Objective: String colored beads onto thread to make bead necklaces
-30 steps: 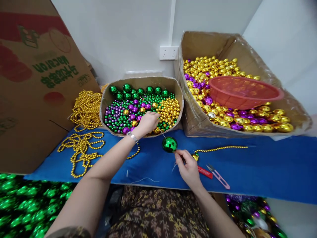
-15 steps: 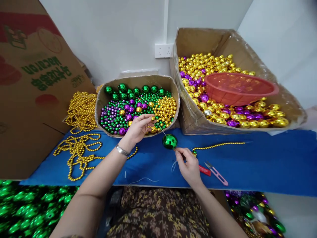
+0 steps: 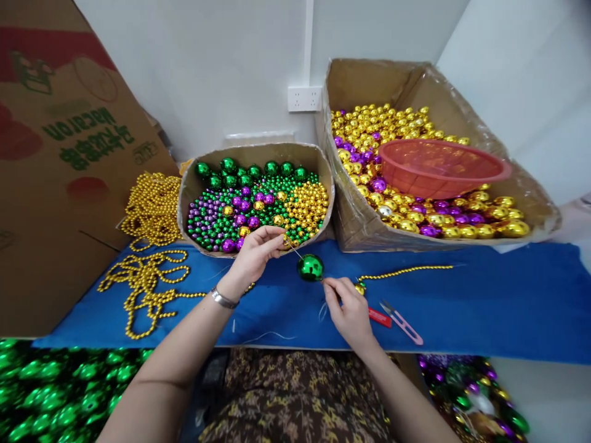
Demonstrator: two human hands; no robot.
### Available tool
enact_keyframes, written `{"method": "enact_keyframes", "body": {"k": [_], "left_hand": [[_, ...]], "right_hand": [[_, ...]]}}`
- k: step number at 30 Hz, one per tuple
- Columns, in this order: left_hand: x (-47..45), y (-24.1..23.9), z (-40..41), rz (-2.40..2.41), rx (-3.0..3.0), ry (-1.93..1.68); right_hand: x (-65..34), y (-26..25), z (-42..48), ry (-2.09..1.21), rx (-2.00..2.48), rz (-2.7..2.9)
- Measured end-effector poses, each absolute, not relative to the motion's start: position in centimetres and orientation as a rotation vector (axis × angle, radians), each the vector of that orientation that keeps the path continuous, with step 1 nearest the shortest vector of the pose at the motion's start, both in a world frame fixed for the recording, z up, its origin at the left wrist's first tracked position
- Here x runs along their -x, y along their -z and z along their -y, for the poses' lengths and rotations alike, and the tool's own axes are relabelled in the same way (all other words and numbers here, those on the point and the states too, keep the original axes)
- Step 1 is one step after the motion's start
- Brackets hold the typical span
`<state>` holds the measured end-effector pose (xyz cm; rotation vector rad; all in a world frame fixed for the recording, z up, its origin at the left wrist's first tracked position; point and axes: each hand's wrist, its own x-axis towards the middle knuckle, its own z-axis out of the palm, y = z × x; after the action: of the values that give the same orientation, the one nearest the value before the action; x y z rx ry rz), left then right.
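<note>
Green and mirror-bright, a large round plastic bead (image 3: 310,267) hung just above the blue cloth table cover (image 3: 484,301), between the two hands and in front of the low cardboard tray of mixed green, purple and gold beads (image 3: 255,153). A thin metal needle (image 3: 296,251) ran up and to the left from the bead into the left hand (image 3: 253,252), whose thumb and forefinger were pinched on the needle's upper end at the tray's front edge. The right hand (image 3: 349,309) sat just below and right of the bead, its fingertips (image 3: 327,285) closed together and touching or nearly touching the bead's lower side. Whatever they nipped was too fine to see; a pale loose thread (image 3: 322,311) showed faintly beside the hand.

A strand of small gold beads (image 3: 406,270) ran rightward from behind the right hand, its near end hidden by the fingers. Red-and-pink thread snips (image 3: 398,320) lay on the cloth, their handle partly covered by the same hand. Whether a small gold bead sat at the left fingertips or merely lay in the tray behind them could not be told.
</note>
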<state>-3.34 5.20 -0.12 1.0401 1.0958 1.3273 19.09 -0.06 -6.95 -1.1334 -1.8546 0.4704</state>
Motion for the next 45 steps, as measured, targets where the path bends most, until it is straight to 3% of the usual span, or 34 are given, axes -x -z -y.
{"method": "enact_keyframes", "body": {"k": [11, 21, 29, 34, 37, 41, 45], "left_hand": [[2.1, 4.9, -1.2, -1.369, -1.491, -1.193], [0.9, 0.4, 0.0, -1.232, -1.787, -1.327], [-0.2, 9.7, -0.5, -1.102, -2.078, -0.870], [-2.0, 12.3, -2.2, -1.109, -2.152, -0.906], [-1.9, 11.8, -4.1, -1.227, -2.165, -0.902], [-1.2, 11.4, -6.3, -1.389, -2.227, -0.807], [-0.4, 11.3, -6.0, -1.422, -2.280, -0.740]], "right_hand": [[-18.6, 11.5, -0.5, -0.595, 1.239, 1.973], [-17.4, 6.8, -0.9, -0.680, 1.017, 2.001], [-16.5, 7.0, -0.8, -0.550, 1.078, 2.105], [-17.0, 3.6, 0.3, -0.629, 0.988, 2.000], [-19.3, -0.4, 1.4, -0.751, 1.004, 1.708], [-21.9, -4.9, 2.4, -0.626, 0.790, 1.225], [-22.0, -4.9, 2.6, -0.698, 0.686, 1.163]]}}
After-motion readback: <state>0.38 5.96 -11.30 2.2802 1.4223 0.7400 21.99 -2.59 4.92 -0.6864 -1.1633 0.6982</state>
